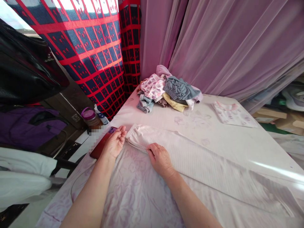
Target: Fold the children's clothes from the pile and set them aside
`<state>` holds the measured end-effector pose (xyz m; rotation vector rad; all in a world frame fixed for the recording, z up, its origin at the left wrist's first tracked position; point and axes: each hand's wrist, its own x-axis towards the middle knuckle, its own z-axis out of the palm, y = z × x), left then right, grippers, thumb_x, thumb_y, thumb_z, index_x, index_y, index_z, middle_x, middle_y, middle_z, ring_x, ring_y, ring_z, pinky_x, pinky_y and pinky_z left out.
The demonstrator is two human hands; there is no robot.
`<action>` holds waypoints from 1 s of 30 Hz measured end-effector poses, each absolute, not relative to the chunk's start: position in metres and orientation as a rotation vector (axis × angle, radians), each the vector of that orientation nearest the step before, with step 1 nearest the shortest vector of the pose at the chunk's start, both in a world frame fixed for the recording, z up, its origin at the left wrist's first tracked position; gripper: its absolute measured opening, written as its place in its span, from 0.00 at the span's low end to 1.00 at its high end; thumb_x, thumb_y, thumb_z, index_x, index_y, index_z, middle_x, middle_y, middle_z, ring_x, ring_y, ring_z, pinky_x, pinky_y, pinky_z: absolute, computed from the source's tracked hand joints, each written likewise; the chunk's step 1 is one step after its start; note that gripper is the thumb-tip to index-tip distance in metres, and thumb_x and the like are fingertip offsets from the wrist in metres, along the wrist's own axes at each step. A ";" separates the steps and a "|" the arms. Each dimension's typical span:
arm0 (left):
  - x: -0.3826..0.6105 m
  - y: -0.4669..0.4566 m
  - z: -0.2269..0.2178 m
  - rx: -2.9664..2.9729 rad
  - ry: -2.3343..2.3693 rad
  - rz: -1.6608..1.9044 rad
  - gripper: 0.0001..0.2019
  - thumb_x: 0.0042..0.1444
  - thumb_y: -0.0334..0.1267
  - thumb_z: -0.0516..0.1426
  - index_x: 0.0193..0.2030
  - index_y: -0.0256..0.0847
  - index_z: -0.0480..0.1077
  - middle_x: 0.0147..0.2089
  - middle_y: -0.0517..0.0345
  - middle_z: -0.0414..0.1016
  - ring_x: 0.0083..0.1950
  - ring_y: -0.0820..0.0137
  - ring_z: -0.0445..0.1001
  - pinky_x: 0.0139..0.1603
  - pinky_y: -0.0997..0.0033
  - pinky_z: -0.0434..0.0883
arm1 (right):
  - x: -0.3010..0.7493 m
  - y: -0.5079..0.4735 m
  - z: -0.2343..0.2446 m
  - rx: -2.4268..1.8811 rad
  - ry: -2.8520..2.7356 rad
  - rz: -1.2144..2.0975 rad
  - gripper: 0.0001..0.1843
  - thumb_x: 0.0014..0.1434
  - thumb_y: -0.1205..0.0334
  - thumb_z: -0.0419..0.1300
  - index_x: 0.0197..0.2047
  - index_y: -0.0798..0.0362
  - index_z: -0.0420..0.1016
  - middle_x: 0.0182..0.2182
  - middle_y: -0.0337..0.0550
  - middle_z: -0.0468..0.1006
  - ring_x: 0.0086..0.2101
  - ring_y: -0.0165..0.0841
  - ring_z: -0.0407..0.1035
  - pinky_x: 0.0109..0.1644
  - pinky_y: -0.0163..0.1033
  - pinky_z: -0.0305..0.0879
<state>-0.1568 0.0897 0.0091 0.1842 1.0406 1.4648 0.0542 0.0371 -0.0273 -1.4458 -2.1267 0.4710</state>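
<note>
Seemingly light, soft pants (190,152), best held at the waistband (130,132), are pinched by the right hand (161,159); whether the curled left hand (115,141) grips cannot be told.

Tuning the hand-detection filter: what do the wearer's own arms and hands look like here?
The left hand and right hand are human and ungloved, with no ring, watch or bracelet visible. The left forearm and right forearm are bare: no sleeves, cables or markings show.
</note>
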 end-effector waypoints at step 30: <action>-0.135 0.076 -0.015 1.896 1.237 1.264 0.10 0.58 0.37 0.57 0.44 0.44 0.77 0.49 0.53 0.80 0.52 0.66 0.77 0.58 0.63 0.71 | 0.056 0.036 -0.030 -1.389 -2.143 0.444 0.08 0.66 0.67 0.52 0.38 0.51 0.72 0.35 0.41 0.77 0.36 0.34 0.69 0.42 0.39 0.60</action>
